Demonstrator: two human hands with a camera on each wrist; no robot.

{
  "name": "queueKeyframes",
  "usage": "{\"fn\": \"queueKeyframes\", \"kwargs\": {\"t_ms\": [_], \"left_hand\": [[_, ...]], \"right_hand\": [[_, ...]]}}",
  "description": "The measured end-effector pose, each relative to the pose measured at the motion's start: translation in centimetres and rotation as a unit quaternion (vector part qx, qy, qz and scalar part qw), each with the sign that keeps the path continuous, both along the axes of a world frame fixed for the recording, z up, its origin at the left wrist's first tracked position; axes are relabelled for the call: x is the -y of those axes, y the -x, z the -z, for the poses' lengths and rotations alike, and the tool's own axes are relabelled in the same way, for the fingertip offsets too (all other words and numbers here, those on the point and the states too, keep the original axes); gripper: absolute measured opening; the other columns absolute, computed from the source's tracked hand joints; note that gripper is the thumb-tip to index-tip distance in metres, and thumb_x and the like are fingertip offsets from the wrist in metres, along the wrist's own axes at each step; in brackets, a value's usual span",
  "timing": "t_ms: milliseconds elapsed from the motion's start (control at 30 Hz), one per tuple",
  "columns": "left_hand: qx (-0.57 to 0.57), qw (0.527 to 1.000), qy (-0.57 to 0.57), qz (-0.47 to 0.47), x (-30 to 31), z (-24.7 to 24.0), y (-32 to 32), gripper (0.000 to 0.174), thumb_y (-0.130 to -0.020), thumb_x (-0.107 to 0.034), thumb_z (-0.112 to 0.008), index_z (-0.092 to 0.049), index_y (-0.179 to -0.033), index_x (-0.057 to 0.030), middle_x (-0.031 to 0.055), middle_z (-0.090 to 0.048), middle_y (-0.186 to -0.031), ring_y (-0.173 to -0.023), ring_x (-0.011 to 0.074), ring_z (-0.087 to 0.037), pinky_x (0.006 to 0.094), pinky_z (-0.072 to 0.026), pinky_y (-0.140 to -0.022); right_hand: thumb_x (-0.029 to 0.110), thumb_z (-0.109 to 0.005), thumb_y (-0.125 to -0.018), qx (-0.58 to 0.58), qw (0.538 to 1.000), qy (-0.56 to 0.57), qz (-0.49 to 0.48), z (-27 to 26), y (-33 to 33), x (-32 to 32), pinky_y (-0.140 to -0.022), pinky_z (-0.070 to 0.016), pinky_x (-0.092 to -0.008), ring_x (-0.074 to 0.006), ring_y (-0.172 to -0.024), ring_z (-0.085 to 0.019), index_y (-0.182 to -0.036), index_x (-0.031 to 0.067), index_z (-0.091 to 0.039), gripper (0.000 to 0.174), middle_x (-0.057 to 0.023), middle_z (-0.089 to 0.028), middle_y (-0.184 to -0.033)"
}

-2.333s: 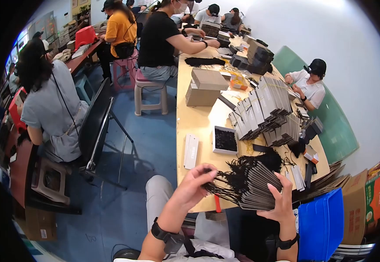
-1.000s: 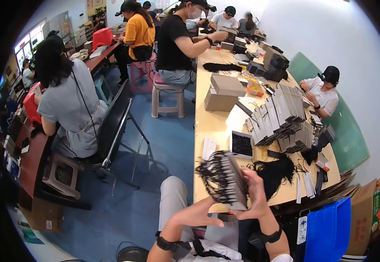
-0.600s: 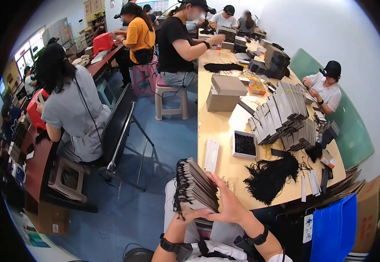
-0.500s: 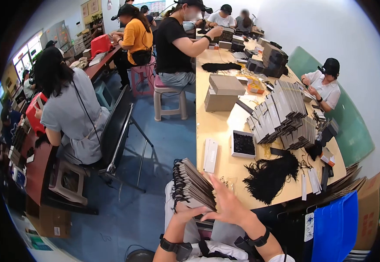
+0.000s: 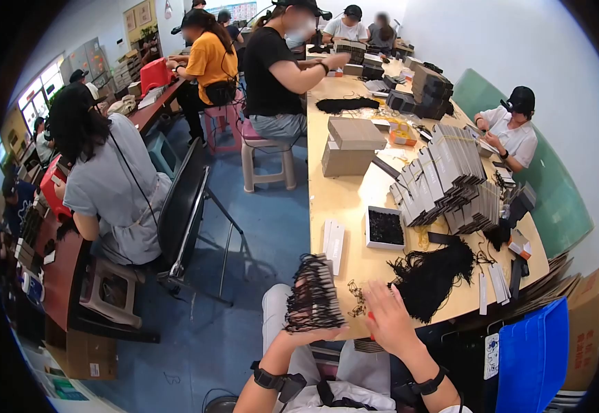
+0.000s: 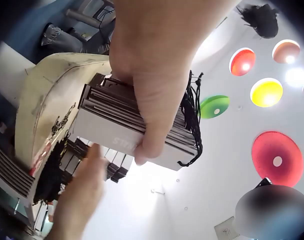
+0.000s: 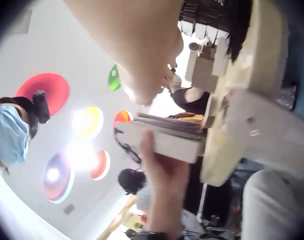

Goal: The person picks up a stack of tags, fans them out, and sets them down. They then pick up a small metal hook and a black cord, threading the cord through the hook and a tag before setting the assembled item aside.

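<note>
Right hand [image 5: 387, 318] now apart from card stack [image 6: 109, 131]; left hand [image 6: 154, 95] grips it.

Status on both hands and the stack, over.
Left hand grips grey card stack, black cords hanging off it. Right hand open beside it, apparently empty. Black cord pile beyond right hand, clear of stack.

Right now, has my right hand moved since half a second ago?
Yes. Against the white box of black pieces, your right hand has shifted rightward, away from the card stack in your left hand and toward the black cords.
</note>
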State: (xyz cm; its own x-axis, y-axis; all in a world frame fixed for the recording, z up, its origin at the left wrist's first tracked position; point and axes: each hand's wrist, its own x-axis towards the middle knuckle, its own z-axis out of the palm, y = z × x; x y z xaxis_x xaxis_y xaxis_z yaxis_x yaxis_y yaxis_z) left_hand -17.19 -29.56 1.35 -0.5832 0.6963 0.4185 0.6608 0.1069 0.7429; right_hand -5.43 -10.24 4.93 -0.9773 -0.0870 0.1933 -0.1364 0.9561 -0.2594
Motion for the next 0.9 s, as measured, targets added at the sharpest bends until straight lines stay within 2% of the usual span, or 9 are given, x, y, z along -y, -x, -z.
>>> {"fn": "queueKeyframes", "kwargs": {"t_ms": [33,100,167,333,567,633,767,867,900], "left_hand": [[-0.122,0.992,0.040,0.012,-0.6,0.1,0.2,0.042,-0.072,-0.029,-0.079,-0.062,-0.102,-0.0046,0.0051,-0.063,-0.096,-0.088,0.0239,-0.058,0.0359,-0.0479,-0.080],[-0.170,0.985,0.011,-0.004,-1.5,0.8,-0.3,0.036,-0.073,-0.029,-0.076,-0.063,-0.096,-0.0053,0.0034,-0.064,-0.093,-0.086,0.0239,-0.058,0.0360,-0.0469,-0.079],[0.020,0.996,-0.055,0.062,-1.6,1.6,-0.6,0.042,-0.074,-0.034,-0.075,-0.064,-0.103,-0.0061,0.0050,-0.064,-0.103,-0.098,0.0261,-0.057,0.0407,-0.0440,-0.090],[0.158,0.982,-0.044,0.090,-3.0,6.9,0.5,0.052,-0.065,-0.032,-0.081,-0.060,-0.105,-0.0075,0.0044,-0.063,-0.100,-0.096,0.0225,-0.059,0.0378,-0.0455,-0.088],[0.379,0.917,-0.027,0.124,-1.5,18.8,-3.2,0.070,-0.053,-0.029,-0.090,-0.053,-0.109,-0.0095,0.0035,-0.062,-0.096,-0.092,0.0171,-0.061,0.0335,-0.0479,-0.087],[0.128,0.962,0.188,0.154,-2.8,18.7,-3.2,0.047,-0.068,-0.057,-0.065,-0.068,-0.099,-0.0215,0.0052,-0.066,-0.106,-0.111,0.0302,-0.053,0.0562,-0.0318,-0.098],[0.072,0.983,0.109,0.125,-0.6,13.7,-3.0,0.052,-0.073,-0.049,-0.068,-0.059,-0.113,-0.0156,0.0072,-0.059,-0.116,-0.116,0.0288,-0.049,0.0509,-0.0299,-0.103],[0.015,0.996,0.023,0.081,-3.7,7.0,-1.3,0.060,-0.078,-0.040,-0.070,-0.050,-0.126,-0.0097,0.0091,-0.053,-0.126,-0.122,0.0274,-0.045,0.0455,-0.0281,-0.108],[-0.002,0.998,-0.004,0.063,-3.5,5.4,-1.1,0.064,-0.080,-0.037,-0.071,-0.047,-0.131,-0.0077,0.0098,-0.051,-0.129,-0.123,0.0269,-0.044,0.0437,-0.0275,-0.110]], "right_hand": [[0.035,-0.063,-0.085,-0.068,0.993,0.095,0.004,-0.8,0.4,-0.1,-0.111,-0.0274,-0.0474,-0.0354,-0.137,-0.031,-0.135,-0.0025,-0.043,0.066,-0.0215,-0.038,-0.143],[0.035,-0.062,-0.086,-0.098,0.981,0.165,-0.021,-4.3,1.5,1.4,-0.111,-0.0280,-0.0461,-0.0371,-0.136,-0.031,-0.137,-0.0039,-0.041,0.068,-0.0238,-0.037,-0.142],[0.035,-0.062,-0.086,-0.130,0.962,0.235,-0.046,-7.4,3.2,3.5,-0.111,-0.0286,-0.0447,-0.0388,-0.135,-0.031,-0.138,-0.0053,-0.038,0.069,-0.0261,-0.037,-0.142],[0.048,-0.059,-0.087,-0.063,0.997,0.014,-0.041,-8.9,6.0,6.4,-0.110,-0.0288,-0.0448,-0.0401,-0.135,-0.031,-0.137,-0.0130,-0.030,0.084,-0.0295,-0.033,-0.143],[0.053,-0.058,-0.086,0.015,0.996,0.019,-0.083,-7.9,5.3,6.2,-0.111,-0.0252,-0.0479,-0.0441,-0.137,-0.025,-0.138,-0.0132,-0.029,0.089,-0.0330,-0.026,-0.145],[0.053,-0.058,-0.086,0.030,0.997,0.009,-0.069,-7.9,5.3,6.2,-0.111,-0.0245,-0.0478,-0.0441,-0.138,-0.024,-0.139,-0.0114,-0.029,0.089,-0.0331,-0.025,-0.145],[0.048,-0.060,-0.086,0.018,0.999,0.010,-0.048,-7.9,5.4,5.8,-0.112,-0.0231,-0.0464,-0.0424,-0.139,-0.023,-0.140,-0.0099,-0.030,0.085,-0.0329,-0.025,-0.146],[0.022,-0.063,-0.088,-0.044,0.940,0.337,-0.037,-6.2,5.1,4.3,-0.113,-0.0235,-0.0415,-0.0395,-0.138,-0.028,-0.143,-0.0067,-0.028,0.071,-0.0317,-0.026,-0.146],[0.022,-0.063,-0.088,-0.039,0.940,0.337,-0.041,-5.5,5.1,4.2,-0.113,-0.0235,-0.0415,-0.0395,-0.138,-0.028,-0.143,-0.0067,-0.028,0.071,-0.0317,-0.026,-0.146]]}}
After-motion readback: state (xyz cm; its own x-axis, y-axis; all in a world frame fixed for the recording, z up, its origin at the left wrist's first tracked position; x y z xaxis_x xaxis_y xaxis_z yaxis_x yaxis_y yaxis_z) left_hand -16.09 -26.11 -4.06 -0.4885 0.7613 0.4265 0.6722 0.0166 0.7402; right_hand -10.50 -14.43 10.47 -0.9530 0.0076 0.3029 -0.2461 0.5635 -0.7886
